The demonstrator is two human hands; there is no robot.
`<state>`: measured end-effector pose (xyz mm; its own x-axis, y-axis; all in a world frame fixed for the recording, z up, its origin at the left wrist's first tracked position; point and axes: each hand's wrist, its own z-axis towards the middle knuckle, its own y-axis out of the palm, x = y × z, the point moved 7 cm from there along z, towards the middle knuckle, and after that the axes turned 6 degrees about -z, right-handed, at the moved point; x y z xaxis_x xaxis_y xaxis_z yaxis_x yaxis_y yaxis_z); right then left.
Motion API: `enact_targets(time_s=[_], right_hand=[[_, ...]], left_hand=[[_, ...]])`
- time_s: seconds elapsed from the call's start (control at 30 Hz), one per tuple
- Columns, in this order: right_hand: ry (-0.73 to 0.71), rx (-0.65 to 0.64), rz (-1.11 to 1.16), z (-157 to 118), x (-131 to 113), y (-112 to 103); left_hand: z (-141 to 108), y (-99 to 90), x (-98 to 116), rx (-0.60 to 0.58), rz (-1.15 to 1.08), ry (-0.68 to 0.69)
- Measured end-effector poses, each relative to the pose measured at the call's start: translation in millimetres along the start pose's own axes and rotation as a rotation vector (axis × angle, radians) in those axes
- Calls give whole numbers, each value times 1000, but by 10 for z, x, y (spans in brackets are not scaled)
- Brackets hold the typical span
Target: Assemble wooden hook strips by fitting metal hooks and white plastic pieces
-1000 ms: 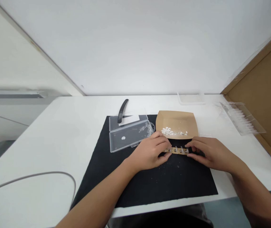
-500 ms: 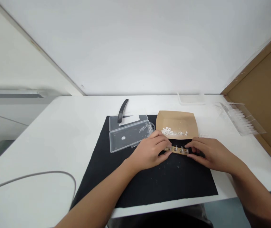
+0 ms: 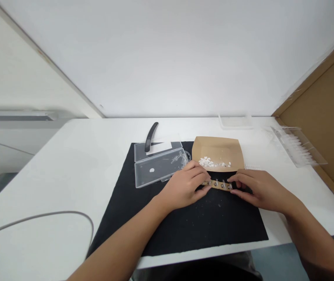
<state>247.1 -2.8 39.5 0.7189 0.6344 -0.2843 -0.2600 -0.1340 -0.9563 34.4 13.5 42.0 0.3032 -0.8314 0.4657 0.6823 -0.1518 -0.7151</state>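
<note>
A narrow tan strip (image 3: 219,185) with a row of round metal studs and small clear upright pieces spans the gap between my hands, over the black mat (image 3: 184,230). My left hand (image 3: 184,186) pinches its left end between thumb and fingers, hiding that end. At the opposite end, the thumb and fingertips of my right hand (image 3: 262,191) close around the strip's tip. Just beyond the strip stands a brown paper tray (image 3: 218,144) with many small white pieces (image 3: 206,162) along its near side.
Left of the tray, an open clear plastic case (image 3: 148,177) holds several transparent slivers (image 3: 180,158). A dark curved nail file (image 3: 150,137) lies across its lid. Clear boxes (image 3: 235,121) stand at the back and right (image 3: 301,146), beside a cardboard panel (image 3: 327,101). A grey cable (image 3: 67,212) loops at left.
</note>
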Motion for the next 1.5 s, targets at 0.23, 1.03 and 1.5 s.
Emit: enact_targets(time_s=[0.23, 1.03, 1.5], right_hand=[[10, -5, 4, 6, -2, -3], [-4, 3, 4, -1, -5, 2], [-4, -3, 22, -1, -21, -19]], left_hand=[[1, 5, 8, -26, 0, 11], [4, 20, 42, -29, 15, 51], [-2, 28, 44, -33, 20, 46]])
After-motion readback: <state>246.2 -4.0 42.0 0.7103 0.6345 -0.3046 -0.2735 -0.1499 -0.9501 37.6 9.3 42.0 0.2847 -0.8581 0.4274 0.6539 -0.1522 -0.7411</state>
